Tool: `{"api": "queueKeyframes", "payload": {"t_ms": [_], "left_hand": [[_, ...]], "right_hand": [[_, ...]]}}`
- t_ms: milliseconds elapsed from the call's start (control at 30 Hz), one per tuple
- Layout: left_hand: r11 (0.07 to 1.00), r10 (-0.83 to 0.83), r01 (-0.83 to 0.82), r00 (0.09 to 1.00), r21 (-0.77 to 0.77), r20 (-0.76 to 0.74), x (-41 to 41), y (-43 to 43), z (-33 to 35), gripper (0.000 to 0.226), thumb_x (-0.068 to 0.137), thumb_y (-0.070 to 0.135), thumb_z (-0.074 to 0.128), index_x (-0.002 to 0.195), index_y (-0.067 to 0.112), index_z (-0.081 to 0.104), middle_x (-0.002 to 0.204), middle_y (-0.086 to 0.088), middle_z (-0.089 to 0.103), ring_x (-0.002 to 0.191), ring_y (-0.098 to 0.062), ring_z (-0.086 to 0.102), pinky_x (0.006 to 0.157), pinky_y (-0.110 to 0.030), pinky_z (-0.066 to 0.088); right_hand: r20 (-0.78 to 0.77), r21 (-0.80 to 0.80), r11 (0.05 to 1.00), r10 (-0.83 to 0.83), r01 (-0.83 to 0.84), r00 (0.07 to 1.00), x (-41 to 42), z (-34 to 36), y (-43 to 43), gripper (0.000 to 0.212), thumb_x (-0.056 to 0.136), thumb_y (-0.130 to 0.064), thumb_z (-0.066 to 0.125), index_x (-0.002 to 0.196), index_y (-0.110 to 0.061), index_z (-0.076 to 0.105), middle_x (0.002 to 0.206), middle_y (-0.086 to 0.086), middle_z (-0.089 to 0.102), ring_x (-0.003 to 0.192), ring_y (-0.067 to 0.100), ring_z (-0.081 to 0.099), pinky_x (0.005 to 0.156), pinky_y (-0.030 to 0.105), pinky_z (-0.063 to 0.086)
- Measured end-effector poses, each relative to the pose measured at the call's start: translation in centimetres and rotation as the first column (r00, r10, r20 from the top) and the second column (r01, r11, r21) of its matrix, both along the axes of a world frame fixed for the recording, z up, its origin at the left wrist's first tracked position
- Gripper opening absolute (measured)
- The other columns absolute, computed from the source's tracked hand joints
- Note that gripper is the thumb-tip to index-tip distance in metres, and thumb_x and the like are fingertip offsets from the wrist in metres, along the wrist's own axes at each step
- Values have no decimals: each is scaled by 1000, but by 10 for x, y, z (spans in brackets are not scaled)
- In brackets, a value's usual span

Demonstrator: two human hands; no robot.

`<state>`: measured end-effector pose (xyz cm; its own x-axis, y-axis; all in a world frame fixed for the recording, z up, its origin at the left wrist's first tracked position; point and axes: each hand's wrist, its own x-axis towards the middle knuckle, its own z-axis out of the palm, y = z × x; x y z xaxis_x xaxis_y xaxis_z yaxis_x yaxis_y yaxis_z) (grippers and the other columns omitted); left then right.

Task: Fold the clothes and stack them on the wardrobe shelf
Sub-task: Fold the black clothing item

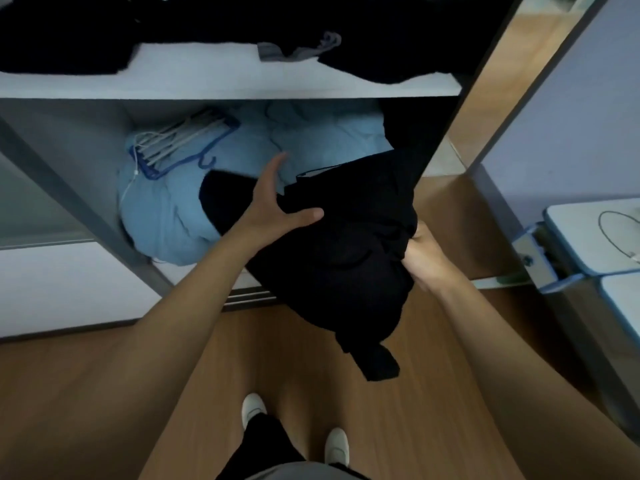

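Head: black garment between left fingers, right fingers.

fingers of right hand buried in black garment, dark clothes cut off at top edge

Your upper shelf has bare room front-centre, between dark clothes left and right. Lower bay blocked by blue bedding and hangers. Door frame crowds your right.
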<state>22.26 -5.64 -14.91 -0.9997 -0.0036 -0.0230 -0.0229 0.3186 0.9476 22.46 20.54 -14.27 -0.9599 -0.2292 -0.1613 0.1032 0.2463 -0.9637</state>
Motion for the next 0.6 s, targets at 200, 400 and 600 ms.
{"api": "queueKeyframes", "payload": {"t_ms": [200, 400, 600], "left_hand": [[948, -216, 244, 965, -206, 152, 16, 71, 3, 69, 80, 52, 76, 140, 35, 45, 149, 24, 33, 134, 4, 34, 106, -11, 27], [824, -385, 436, 899, -360, 207, 39, 85, 17, 37, 81, 35, 79, 110, 13, 74, 159, 15, 23, 149, -2, 6, 123, -30, 8], [977, -213, 215, 973, -9, 85, 59, 91, 45, 24, 96, 31, 59, 113, 18, 71, 132, 8, 61, 119, -8, 58, 102, -25, 40]], "right_hand": [[17, 8, 1000, 11, -11, 1000, 16, -12, 63, 31, 94, -3, 55, 64, 5, 51, 75, 8, 53, 73, 20, 49, 70, 33, 37], [91, -197, 975, -83, 100, 992, 26, 5, 88, 16, 88, -26, 64, 86, -27, 80, 93, 6, 77, 94, 22, 73, 78, 32, 61], [238, -466, 839, -187, 281, 953, 37, 26, 83, 33, 80, -36, 66, 109, -21, 71, 93, -3, 78, 90, 12, 75, 70, 24, 58]]}}
